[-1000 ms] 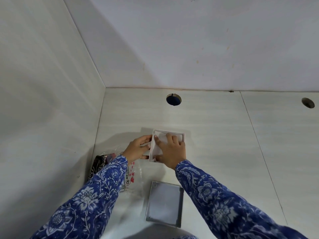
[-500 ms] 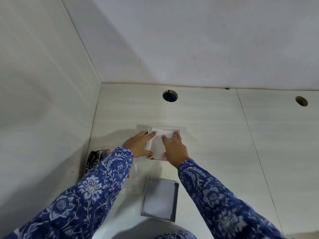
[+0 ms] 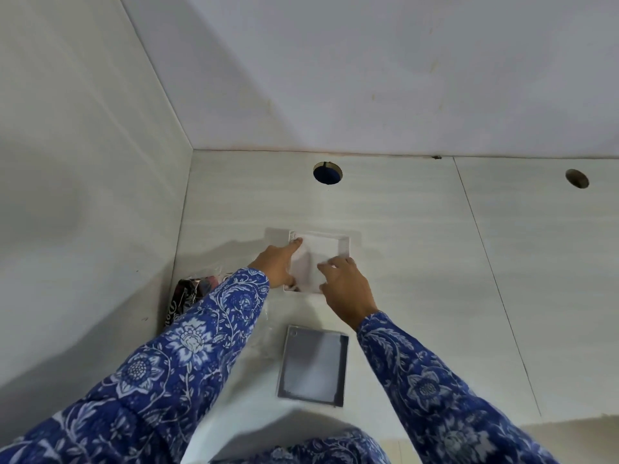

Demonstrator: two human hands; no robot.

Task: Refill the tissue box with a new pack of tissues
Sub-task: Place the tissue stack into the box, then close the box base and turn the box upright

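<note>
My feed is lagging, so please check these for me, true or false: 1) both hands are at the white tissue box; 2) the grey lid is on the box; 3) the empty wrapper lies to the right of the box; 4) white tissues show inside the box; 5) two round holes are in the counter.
1) True: the left hand and right hand are at the white square tissue box.
2) False: the grey square lid lies on the pale counter, nearer the person.
3) False: the crumpled clear plastic wrapper lies left of it.
4) True: white tissues.
5) True.
</note>
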